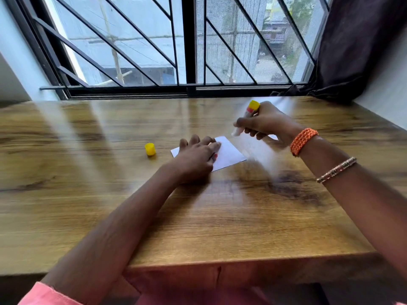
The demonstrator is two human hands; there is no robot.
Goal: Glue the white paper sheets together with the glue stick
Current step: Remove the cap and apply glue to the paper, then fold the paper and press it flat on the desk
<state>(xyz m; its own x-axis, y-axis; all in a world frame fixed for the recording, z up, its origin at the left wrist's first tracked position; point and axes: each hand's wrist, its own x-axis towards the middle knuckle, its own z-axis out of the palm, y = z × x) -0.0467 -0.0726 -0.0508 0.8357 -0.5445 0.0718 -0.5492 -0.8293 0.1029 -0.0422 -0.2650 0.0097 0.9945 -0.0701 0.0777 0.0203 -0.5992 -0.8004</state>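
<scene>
— 2 hands at work, so how far along is the gluing?

— Early, I'd judge. The yellow cap (150, 149) is already off and stands on the wooden table (198, 227), apart from the paper on its left. The right hand (265, 124) has its fingers wrapped around the glue stick (244, 118), which is tilted with its pale tip pointing down and left, above the table just beyond the paper's right corner. It looks raised, not pressed on the sheet.

— And the paper?

— 1 white paper sheet (229, 154) lies flat near the middle of the table. The left hand (197, 154) rests on its left part, fingers spread and laid flat, pinning it rather than pinching it.

— Is there a 2nd sheet?

— A small white patch (273, 136) shows under the right hand, by the wrist with the orange bracelet (302, 140). It may be another sheet, but the hand hides most of it and that part of the picture is blurred.

— Any glue down yet?

— I cannot tell; no streak is visible on the paper. Left to do, as I read it: spread glue on the held sheet, lay the other on top, press, then recap.
</scene>
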